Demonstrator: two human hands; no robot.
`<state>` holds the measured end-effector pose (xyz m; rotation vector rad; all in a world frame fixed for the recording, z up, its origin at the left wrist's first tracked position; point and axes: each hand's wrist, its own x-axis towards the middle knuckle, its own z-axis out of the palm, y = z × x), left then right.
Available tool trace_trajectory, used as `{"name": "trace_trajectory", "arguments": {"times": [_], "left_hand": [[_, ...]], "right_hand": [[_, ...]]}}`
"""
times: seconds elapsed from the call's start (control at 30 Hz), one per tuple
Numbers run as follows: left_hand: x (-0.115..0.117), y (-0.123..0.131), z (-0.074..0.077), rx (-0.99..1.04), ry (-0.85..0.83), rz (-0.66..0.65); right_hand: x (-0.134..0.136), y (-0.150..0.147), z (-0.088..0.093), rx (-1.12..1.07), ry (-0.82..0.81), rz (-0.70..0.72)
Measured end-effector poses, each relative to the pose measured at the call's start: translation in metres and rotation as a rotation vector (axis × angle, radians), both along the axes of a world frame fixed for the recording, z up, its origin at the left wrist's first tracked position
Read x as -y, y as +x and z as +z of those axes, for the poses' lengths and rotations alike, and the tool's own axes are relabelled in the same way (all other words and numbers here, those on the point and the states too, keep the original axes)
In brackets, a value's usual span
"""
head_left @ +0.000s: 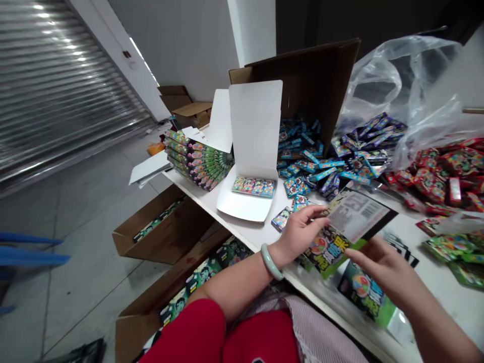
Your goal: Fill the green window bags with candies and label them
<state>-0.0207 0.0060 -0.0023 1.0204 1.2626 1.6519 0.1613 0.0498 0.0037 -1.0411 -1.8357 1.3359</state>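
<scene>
My left hand [298,233], with a pale green bangle on the wrist, grips the left edge of a flat green and black packet [342,232] above the table's front edge. My right hand [381,262] pinches the packet's lower right side. More flat packets [363,292] lie under my hands. An open white display box [251,161] with a raised lid holds a row of small colourful boxes [253,186]. A loose small box [282,218] lies just left of my left hand.
A stack of filled display boxes [196,159] stands at the table's left end. Blue small boxes [313,161] spill from a tipped carton [310,80]. A plastic bag [397,85], red packs [442,171] and green packs [454,249] lie right. Open cartons [162,227] sit on the floor.
</scene>
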Motion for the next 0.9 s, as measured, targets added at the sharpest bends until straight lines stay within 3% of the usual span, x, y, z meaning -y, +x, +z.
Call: {"name": "trace_trajectory", "arguments": {"times": [0.1,0.17,0.33,0.47,0.53,0.7,0.8,0.9], "left_hand": [[-0.002,0.007,-0.007,0.434,-0.109,-0.171],[-0.001,0.009,-0.010,0.597,-0.163,-0.242],[0.002,0.010,-0.013,0.540,-0.126,-0.164],[0.005,0.016,-0.018,0.424,-0.096,-0.224],[0.006,0.019,-0.020,0.352,-0.067,-0.264],[0.004,0.013,-0.014,0.150,-0.021,-0.430],[0.007,0.005,-0.003,0.014,-0.046,-0.458],[0.015,-0.001,0.005,-0.192,-0.074,-0.394]], "right_hand": [[0.005,-0.003,-0.011,-0.038,-0.190,0.046],[0.005,-0.002,-0.013,-0.095,-0.256,0.023],[0.016,0.008,-0.026,-0.166,-0.481,0.108],[0.031,0.026,-0.041,-0.234,-0.572,0.156],[0.033,0.036,-0.039,-0.294,-0.510,0.085],[0.023,0.043,-0.018,-0.357,-0.175,-0.263],[0.021,0.039,-0.009,-0.262,-0.043,-0.266],[0.026,0.037,-0.002,-0.121,0.057,-0.128]]}}
